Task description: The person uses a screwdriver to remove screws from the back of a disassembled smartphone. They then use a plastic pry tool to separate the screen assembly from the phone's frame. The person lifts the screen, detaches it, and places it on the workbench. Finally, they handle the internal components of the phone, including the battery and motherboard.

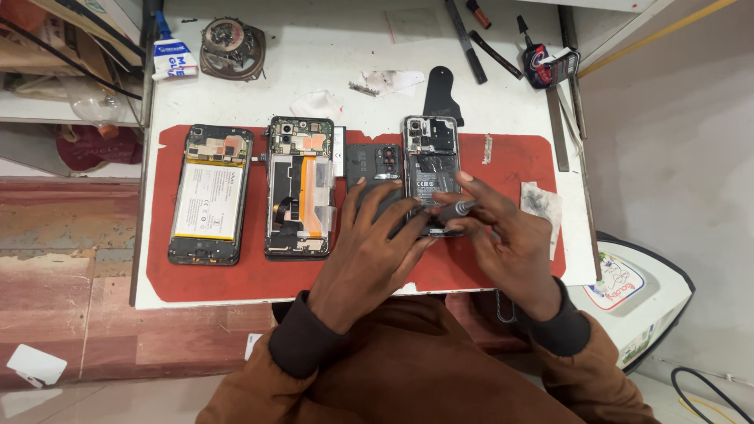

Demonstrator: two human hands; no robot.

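An opened phone (429,161) with its back removed lies on a red mat (196,279) at the right. My right hand (510,243) grips a grey screwdriver (457,210) whose tip points at the phone's lower end. My left hand (377,243) rests on that lower end and on a dark back cover (375,165) beside it. Further left lie two more opened phones, one with orange flex strips (298,187) and one with a white battery (210,195).
On the white table (330,55) sit a glue tube (170,56), a round rusty part (232,49), crumpled tissue (316,102), a black pry tool (442,93), several hand tools (503,43) and a dirty cloth (543,204). A white device (640,302) stands lower right.
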